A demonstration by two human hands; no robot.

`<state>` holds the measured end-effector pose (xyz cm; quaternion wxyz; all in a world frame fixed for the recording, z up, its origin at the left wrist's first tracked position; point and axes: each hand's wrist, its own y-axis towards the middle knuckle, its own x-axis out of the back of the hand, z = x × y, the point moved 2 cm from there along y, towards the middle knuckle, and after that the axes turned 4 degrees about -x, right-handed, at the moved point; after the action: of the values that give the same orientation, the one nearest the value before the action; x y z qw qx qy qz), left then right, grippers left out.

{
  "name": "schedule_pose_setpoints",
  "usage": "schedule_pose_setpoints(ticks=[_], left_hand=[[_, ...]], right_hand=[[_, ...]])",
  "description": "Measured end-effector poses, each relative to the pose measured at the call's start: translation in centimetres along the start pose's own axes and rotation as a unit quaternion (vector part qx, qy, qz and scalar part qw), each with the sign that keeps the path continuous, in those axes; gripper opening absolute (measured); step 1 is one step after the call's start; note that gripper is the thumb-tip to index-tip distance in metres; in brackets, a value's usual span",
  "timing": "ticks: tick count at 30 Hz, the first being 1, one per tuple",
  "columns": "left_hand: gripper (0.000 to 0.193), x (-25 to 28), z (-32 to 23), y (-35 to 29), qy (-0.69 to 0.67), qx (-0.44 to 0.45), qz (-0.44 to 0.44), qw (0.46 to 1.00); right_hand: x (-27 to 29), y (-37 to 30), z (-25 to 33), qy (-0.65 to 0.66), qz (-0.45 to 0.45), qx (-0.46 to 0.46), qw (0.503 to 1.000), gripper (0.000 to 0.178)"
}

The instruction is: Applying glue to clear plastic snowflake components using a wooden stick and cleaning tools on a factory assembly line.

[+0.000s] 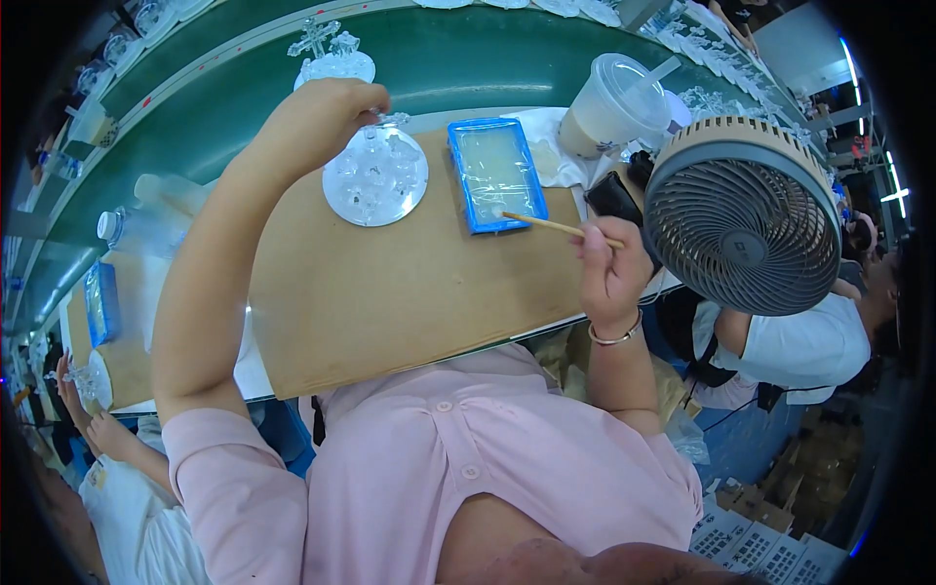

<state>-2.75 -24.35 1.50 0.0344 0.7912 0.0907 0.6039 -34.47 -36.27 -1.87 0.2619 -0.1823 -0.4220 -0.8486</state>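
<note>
a careless lift of the wooden stick (561, 224) could, i'd judge, drip the blue tray's (527, 171) contents onto the brown surface (390, 292). the white disc (336, 190) lies just below the left hand (341, 105), whose grip i cannot tell; well apart, the right hand (611, 263) pinches the stick.

Right-hand fingers (593, 255) hold a stick (548, 224) at the blue tray (483, 126).
</note>
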Motion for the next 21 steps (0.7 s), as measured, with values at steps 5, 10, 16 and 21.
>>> schedule_pose_setpoints(ticks=[5,10,16,21], left_hand=[[0.020,2.8,-4.7,-5.6,0.071,-0.002,-0.102,0.992],[0.021,1.0,-8.1,-10.7,0.011,0.060,-0.134,0.989],[0.032,-3.0,-7.4,-13.2,-0.058,0.108,-0.217,0.968],[0.024,-4.8,-6.5,-15.8,-0.188,0.229,-0.173,0.939]], right_hand=[[-1.7,1.5,-0.4,0.000,0.074,-0.001,0.997,0.008],[-1.0,2.2,0.3,-0.026,0.083,0.031,0.996,0.007],[-1.2,2.4,0.9,-0.033,0.126,0.067,0.989,0.008],[-1.1,2.6,0.6,0.004,0.130,0.007,0.992,0.009]])
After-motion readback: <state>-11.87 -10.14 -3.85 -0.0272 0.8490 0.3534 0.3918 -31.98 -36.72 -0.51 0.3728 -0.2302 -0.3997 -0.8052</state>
